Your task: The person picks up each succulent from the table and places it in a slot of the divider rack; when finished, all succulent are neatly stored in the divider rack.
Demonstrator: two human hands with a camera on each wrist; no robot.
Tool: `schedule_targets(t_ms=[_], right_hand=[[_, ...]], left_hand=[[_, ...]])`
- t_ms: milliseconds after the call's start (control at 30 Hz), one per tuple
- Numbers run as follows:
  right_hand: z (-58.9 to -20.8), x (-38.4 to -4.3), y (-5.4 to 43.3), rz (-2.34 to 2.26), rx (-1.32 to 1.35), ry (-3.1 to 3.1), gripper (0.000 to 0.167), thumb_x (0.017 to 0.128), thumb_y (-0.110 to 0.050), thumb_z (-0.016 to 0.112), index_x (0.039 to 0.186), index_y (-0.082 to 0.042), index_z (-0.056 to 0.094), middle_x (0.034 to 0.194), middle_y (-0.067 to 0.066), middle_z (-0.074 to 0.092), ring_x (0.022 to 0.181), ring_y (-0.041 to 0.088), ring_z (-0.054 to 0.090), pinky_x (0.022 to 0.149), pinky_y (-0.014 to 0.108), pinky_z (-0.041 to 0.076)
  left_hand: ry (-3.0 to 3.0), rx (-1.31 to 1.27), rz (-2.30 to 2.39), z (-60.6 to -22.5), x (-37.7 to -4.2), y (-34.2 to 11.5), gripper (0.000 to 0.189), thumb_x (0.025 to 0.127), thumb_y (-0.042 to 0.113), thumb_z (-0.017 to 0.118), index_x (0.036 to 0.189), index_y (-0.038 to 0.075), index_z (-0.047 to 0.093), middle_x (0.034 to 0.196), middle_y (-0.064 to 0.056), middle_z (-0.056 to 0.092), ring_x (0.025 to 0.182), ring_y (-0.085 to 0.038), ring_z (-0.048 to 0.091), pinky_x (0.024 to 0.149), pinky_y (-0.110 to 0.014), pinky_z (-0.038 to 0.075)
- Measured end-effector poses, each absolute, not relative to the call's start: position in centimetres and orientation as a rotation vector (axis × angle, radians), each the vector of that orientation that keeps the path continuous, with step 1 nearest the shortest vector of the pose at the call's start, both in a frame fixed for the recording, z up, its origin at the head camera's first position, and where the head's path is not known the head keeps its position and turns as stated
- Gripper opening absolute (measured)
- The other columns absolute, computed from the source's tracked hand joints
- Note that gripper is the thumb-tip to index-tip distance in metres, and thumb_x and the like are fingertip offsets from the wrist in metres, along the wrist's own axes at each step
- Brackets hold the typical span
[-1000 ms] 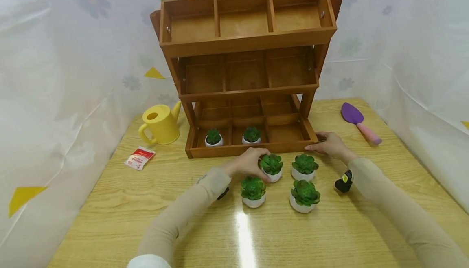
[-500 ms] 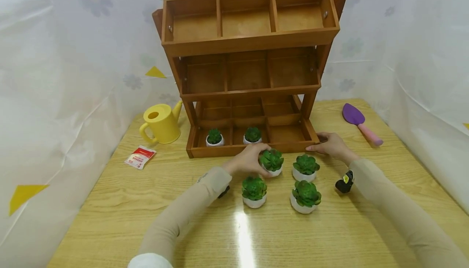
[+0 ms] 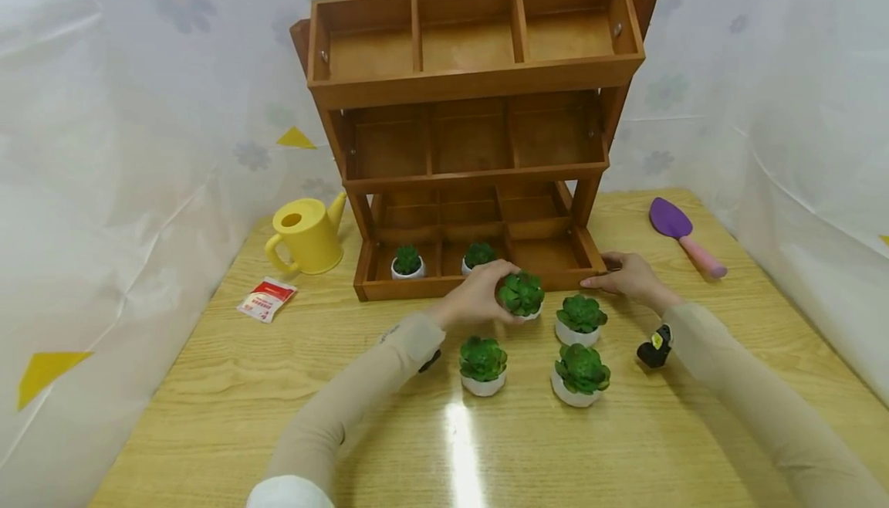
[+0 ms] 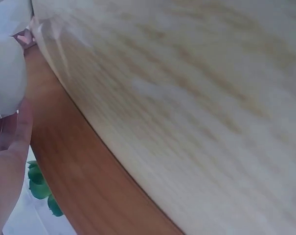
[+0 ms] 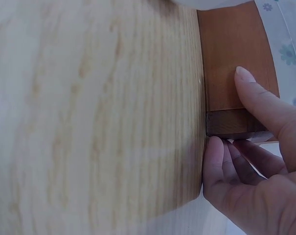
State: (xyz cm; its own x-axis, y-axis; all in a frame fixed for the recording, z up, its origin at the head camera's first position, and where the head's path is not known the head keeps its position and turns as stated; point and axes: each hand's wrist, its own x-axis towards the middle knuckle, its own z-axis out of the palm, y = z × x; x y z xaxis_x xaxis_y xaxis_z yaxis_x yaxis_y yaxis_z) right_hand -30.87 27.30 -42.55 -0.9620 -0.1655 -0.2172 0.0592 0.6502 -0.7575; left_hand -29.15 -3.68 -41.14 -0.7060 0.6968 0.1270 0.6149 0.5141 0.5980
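My left hand [image 3: 481, 296] grips a small potted succulent [image 3: 522, 294] by its white pot, raised just in front of the bottom tier of a three-tier wooden planter shelf [image 3: 472, 83]. The left wrist view has the white pot [image 4: 6, 81] at its left edge, beside the shelf's front board [image 4: 84, 161]. My right hand [image 3: 628, 276] holds the shelf's lower right front corner. In the right wrist view its thumb [image 5: 260, 95] lies on the front board and its fingers bend against the end. Two smaller succulents [image 3: 407, 260] [image 3: 478, 255] sit in the bottom tier's left and middle compartments.
Three more potted succulents [image 3: 483, 365] [image 3: 580, 319] [image 3: 580, 374] stand on the wooden table in front of the shelf. A yellow watering can [image 3: 305, 235] and a red-white packet [image 3: 267, 299] are at left. A purple trowel with a pink handle [image 3: 687, 238] lies at right.
My left hand has lifted the succulent from the table and carried it up toward the shelf's bottom tier. My right hand has stayed at the shelf corner.
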Motion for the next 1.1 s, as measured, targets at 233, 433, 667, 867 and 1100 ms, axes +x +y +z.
schedule_targets(t_ms=[233,433,667,867,1100], right_hand=[[-42.4,-30.8,27.4,-1.212,-0.097,2.612,0.092,0.083,-0.041,0.074,0.147,0.007,0.028,0.141,0.033,0.04,0.127,0.047,0.041,0.103,0.056,0.038],[-42.6,-30.8,27.3,-1.212,-0.104,2.614,0.09,0.083,-0.041,0.074,0.146,0.007,0.031,0.14,0.032,0.042,0.125,0.046,0.044,0.101,0.054,0.04],[-42.7,-30.8,27.3,-1.209,-0.098,2.62,0.092,0.082,-0.043,0.074,0.146,0.007,0.031,0.14,0.032,0.042,0.125,0.045,0.045,0.101,0.054,0.04],[-42.6,-30.8,27.4,-1.215,-0.084,2.613,0.095,0.08,-0.046,0.074,0.146,0.006,0.03,0.142,0.032,0.04,0.128,0.046,0.042,0.103,0.056,0.038],[-42.8,-30.8,27.5,-1.216,-0.094,2.622,0.093,0.08,-0.046,0.074,0.146,0.006,0.033,0.141,0.031,0.042,0.126,0.045,0.044,0.101,0.054,0.041]], left_hand=[[2.647,1.232,0.967,-40.6,-29.5,-2.5,0.069,0.074,0.028,0.084,0.131,0.007,0.051,0.127,-0.005,0.055,0.117,-0.02,0.054,0.1,-0.031,0.046],[2.652,1.327,0.97,-40.2,-30.0,-1.5,0.069,0.072,0.018,0.085,0.13,0.006,0.051,0.125,-0.006,0.055,0.115,-0.02,0.055,0.099,-0.029,0.047],[2.703,1.374,0.919,-39.2,-30.8,-0.4,0.067,0.075,0.019,0.083,0.132,0.008,0.051,0.13,-0.006,0.053,0.12,-0.02,0.053,0.102,-0.028,0.045],[2.814,1.348,0.816,-38.5,-31.3,0.5,0.066,0.077,0.028,0.081,0.134,0.012,0.052,0.132,-0.003,0.054,0.124,-0.019,0.05,0.105,-0.029,0.042],[2.862,1.362,0.704,-38.3,-31.9,1.2,0.063,0.079,0.031,0.079,0.134,0.014,0.053,0.134,-0.001,0.054,0.125,-0.017,0.049,0.104,-0.026,0.042]])
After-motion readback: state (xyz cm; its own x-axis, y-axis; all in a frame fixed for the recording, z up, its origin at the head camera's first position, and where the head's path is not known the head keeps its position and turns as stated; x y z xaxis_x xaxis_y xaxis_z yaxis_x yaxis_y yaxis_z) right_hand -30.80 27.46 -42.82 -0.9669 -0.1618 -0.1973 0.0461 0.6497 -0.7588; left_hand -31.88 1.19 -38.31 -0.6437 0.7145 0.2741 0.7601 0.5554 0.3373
